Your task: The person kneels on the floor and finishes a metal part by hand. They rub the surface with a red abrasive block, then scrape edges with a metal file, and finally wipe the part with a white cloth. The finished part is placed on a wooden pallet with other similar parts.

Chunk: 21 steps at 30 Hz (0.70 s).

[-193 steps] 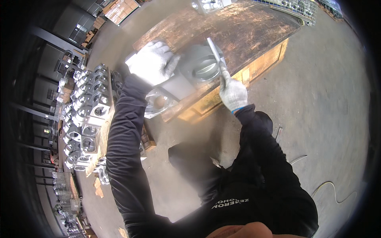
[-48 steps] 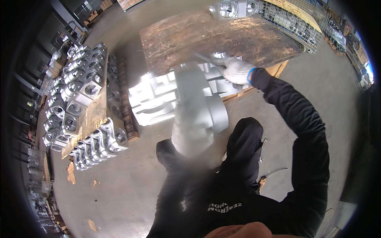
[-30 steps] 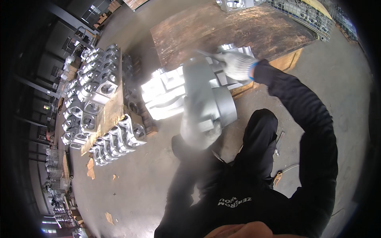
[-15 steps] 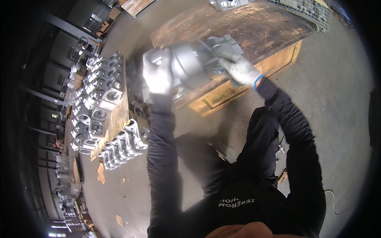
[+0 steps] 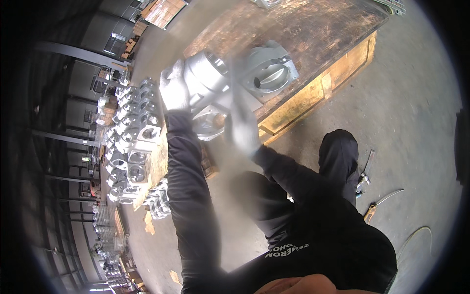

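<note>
A silver-grey metal casting (image 5: 198,73) with a round collar rests tilted at the near left edge of the wooden bench (image 5: 323,41). My left hand (image 5: 175,89), in a white glove, is closed on its left side. My right hand (image 5: 243,126), gloved too and smeared by motion, is in front of the casting's right side. From it a long thin tool (image 5: 233,73) seems to point up between the castings, too blurred to name. Just to the right, a second metal casting (image 5: 269,71) with a large round opening sits on the bench.
Rows of similar castings (image 5: 132,127) stand on a wooden pallet at the left. On the floor to my right lie a hammer-like tool (image 5: 364,179), an orange-handled tool (image 5: 370,211) and a thin hose (image 5: 416,232). Cardboard boxes (image 5: 164,11) are stacked beyond the bench.
My right hand has moved down and left, toward my body. The casting in my left hand has turned, its collar now facing up and right. My view has shifted a little.
</note>
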Available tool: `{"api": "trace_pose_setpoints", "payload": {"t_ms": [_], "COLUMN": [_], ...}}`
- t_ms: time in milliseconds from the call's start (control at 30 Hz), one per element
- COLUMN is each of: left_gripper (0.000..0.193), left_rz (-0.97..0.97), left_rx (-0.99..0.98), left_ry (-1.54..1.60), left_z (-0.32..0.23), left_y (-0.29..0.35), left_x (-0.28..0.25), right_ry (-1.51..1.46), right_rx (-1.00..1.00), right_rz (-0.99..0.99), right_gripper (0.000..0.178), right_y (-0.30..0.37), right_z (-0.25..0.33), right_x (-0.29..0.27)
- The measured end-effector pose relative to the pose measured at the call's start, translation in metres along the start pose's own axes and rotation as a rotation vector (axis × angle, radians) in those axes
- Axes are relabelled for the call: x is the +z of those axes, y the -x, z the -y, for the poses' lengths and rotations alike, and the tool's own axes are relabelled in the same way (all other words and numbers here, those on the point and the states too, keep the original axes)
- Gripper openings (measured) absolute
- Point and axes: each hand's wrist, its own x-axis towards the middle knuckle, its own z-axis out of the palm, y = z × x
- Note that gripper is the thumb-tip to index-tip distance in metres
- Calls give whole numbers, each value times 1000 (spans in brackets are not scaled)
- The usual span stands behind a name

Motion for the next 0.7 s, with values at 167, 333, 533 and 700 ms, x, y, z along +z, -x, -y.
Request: {"api": "trace_pose_setpoints", "payload": {"t_ms": [167, 333, 533, 700], "left_gripper": [43, 46, 39, 59], "left_rz": [-16, -6, -21, 46], "left_rx": [6, -115, 12, -45], "left_ry": [-56, -84, -101, -77], "left_z": [0, -1, -3, -6], "left_y": [-2, -1, 1, 2], "left_x": [-1, -1, -2, -2], "right_ry": [-258, -358, -318, 43], "right_rx": [313, 544, 603, 269], "right_rz": [-151, -244, -225, -15], "right_gripper": [35, 38, 27, 16], "right_y": [-12, -23, -29, -40], "right_z": [14, 65, 71, 59], "right_x": [12, 37, 21, -18]}}
